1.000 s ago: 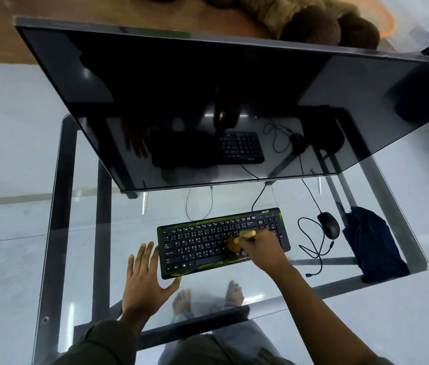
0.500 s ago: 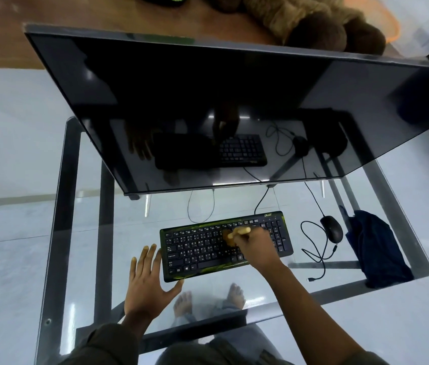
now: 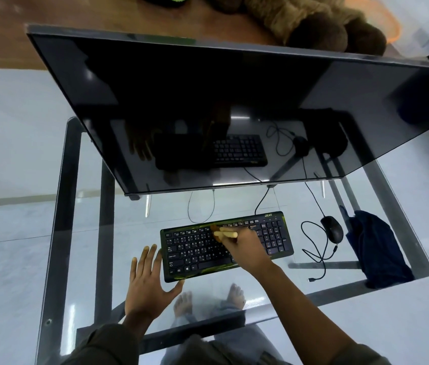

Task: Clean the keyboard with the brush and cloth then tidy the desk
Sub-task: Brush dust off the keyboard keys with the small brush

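A black keyboard [image 3: 195, 248] with a green-tinted border lies on the glass desk [image 3: 81, 233]. My right hand [image 3: 245, 248] is closed around a small wooden-handled brush [image 3: 225, 233], whose bristles touch the upper key rows near the keyboard's middle. Flat on the glass, my left hand [image 3: 150, 283] has its fingers spread and its thumb against the keyboard's front-left corner. A dark blue cloth [image 3: 376, 248] lies bunched at the desk's right edge, well away from both hands.
A large dark monitor [image 3: 208, 106] leans over the back of the desk. Right of the keyboard sits a black mouse [image 3: 332, 228] with a looped cable [image 3: 313, 248]. Plush toys [image 3: 313, 19] rest on a wooden surface behind. Bare feet show through the glass.
My right hand has swept the brush leftward and up across the keys, from the right-centre toward the top middle rows. The left hand has stayed beside the keyboard.
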{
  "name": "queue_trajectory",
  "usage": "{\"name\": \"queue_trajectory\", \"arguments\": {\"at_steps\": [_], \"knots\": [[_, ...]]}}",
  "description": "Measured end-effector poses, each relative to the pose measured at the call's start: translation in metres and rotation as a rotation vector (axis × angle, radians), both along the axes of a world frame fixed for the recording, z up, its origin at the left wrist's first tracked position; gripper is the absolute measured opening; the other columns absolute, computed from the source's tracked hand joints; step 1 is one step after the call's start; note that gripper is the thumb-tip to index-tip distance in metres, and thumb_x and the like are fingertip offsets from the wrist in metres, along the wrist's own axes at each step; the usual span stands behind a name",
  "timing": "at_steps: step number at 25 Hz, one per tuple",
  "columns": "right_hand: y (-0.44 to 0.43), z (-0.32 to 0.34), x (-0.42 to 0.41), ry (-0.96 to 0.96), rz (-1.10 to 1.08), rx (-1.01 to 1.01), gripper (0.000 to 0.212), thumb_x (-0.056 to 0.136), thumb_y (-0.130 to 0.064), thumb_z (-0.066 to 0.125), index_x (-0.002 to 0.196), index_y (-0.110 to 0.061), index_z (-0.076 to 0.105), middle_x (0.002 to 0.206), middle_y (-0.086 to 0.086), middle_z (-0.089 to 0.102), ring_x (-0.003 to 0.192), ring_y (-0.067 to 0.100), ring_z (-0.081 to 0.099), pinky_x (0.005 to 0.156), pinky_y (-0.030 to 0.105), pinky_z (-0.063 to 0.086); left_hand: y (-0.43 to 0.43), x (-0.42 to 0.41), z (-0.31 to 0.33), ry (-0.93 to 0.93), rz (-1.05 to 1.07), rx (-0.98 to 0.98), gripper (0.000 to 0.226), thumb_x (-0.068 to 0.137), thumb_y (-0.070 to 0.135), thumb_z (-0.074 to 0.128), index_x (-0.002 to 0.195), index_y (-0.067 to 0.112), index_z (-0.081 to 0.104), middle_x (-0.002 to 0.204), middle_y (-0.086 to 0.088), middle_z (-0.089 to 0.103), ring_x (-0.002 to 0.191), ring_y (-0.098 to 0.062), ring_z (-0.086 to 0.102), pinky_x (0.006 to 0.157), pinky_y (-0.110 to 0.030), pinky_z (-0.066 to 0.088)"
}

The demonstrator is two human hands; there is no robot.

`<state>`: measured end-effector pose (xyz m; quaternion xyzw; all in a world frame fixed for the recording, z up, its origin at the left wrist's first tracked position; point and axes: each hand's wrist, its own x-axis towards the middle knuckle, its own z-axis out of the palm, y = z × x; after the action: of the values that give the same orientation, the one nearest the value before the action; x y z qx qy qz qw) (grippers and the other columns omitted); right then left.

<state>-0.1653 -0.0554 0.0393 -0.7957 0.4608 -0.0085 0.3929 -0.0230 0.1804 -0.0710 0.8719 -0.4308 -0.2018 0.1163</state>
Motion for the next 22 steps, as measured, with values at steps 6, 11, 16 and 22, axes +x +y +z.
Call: {"name": "queue_trajectory", "arguments": {"at_steps": [6,11,16,22], "knots": [[-0.01,-0.002,-0.019,0.049,-0.084,-0.145,0.023,0.097,-0.036,0.061,0.1,-0.018,0.077,0.072,0.002,0.074,0.055,0.012,0.066,0.048,0.017,0.047,0.002,0.001,-0.001,-0.005,-0.004,-0.014,0.101,0.078,0.084,0.042,0.153,0.018,0.029,0.163,-0.006,0.023,0.153,-0.023,0.008,0.124,-0.05,0.01],[-0.018,-0.001,-0.024,0.057,-0.125,-0.19,0.02,0.097,-0.032,0.061,0.096,-0.02,0.077,0.062,-0.003,0.066,0.048,0.004,0.055,0.047,0.015,0.039,0.004,0.001,-0.001,0.0,-0.002,-0.02,0.1,0.077,0.083,0.043,0.152,0.017,0.031,0.162,-0.007,0.025,0.153,-0.025,0.012,0.123,-0.052,0.013],[-0.034,0.0,-0.034,0.198,-0.241,-0.201,0.035,0.098,-0.036,0.056,0.091,-0.008,0.076,0.066,0.012,0.069,0.055,0.023,0.06,0.049,0.026,0.042,0.004,0.002,-0.002,0.003,-0.005,-0.02,0.101,0.077,0.083,0.043,0.152,0.017,0.03,0.162,-0.008,0.025,0.153,-0.026,0.013,0.122,-0.054,0.016],[-0.043,0.005,-0.047,0.162,-0.231,-0.169,0.027,0.096,-0.034,0.063,0.084,-0.013,0.075,0.058,0.008,0.061,0.057,0.027,0.061,0.051,0.027,0.04,0.004,0.002,0.0,0.002,-0.009,-0.021,0.1,0.077,0.084,0.039,0.151,0.016,0.031,0.161,-0.009,0.027,0.152,-0.027,0.017,0.121,-0.055,0.018]]}}
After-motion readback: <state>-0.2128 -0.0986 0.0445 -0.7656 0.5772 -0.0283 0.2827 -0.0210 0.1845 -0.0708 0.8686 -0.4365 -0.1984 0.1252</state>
